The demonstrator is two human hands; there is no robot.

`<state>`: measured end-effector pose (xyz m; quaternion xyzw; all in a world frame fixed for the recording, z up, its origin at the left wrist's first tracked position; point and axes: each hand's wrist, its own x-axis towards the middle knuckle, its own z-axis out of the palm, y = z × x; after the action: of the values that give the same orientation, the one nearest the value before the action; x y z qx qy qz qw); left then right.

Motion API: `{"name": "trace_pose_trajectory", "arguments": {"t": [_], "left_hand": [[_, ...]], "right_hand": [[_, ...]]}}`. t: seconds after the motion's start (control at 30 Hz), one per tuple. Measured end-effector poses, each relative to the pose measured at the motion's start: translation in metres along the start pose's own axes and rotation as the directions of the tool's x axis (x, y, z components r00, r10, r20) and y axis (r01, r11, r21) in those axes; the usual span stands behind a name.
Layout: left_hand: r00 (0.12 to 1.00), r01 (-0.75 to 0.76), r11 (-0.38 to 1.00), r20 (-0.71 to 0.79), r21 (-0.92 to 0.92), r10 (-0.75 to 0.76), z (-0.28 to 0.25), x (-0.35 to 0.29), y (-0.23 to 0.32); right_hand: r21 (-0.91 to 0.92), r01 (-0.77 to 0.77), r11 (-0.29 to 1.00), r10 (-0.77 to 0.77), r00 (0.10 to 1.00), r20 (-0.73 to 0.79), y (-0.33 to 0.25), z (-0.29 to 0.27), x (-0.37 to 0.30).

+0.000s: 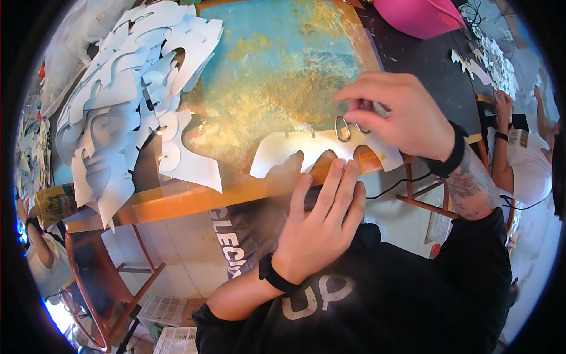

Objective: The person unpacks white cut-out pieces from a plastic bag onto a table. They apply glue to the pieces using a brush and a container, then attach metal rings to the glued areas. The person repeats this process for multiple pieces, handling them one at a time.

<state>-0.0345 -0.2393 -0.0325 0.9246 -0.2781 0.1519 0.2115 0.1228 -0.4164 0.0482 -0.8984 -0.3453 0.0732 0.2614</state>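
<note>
While my left hand [321, 221] lies flat in the head view, fingers loosely spread at the arched edge of a smooth white piece [280, 147] on the table [141, 206], my right hand [404, 109] curls above shiny metal loops [342, 130]; whether it grips anything, I cannot tell. Wavy white cutouts [109, 133] overlap leftward.

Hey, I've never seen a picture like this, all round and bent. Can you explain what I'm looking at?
No machine here: these are a person's bare hands, seen by a wide fisheye camera on their head, which bends straight edges. On the table lie a scalloped white piece and, to the left, a big heap of white cut-outs. The left hand is spread, fingertips at the piece's near edge. The right hand is beside metal loops, perhaps scissor handles; I can't tell whether it grips them.
</note>
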Motion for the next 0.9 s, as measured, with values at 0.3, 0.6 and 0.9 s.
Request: {"name": "trace_pose_trajectory", "arguments": {"t": [0.3,0.6,0.9], "left_hand": [[0.999,0.038,0.999,-0.003,0.006,-0.038,0.004,-0.003,0.002],[0.996,0.067,0.997,0.055,-0.04,-0.065,0.003,-0.003,0.0],[0.997,0.03,0.997,0.077,-0.076,-0.024,0.0,-0.007,-0.007]], "right_hand": [[-0.455,0.208,0.866,-0.189,0.978,0.087,-0.018,-0.001,-0.051],[-0.587,0.23,0.776,-0.167,0.973,0.16,-0.022,0.01,-0.058],[-0.551,0.223,0.804,-0.132,0.971,0.2,-0.026,0.007,-0.053]]}}
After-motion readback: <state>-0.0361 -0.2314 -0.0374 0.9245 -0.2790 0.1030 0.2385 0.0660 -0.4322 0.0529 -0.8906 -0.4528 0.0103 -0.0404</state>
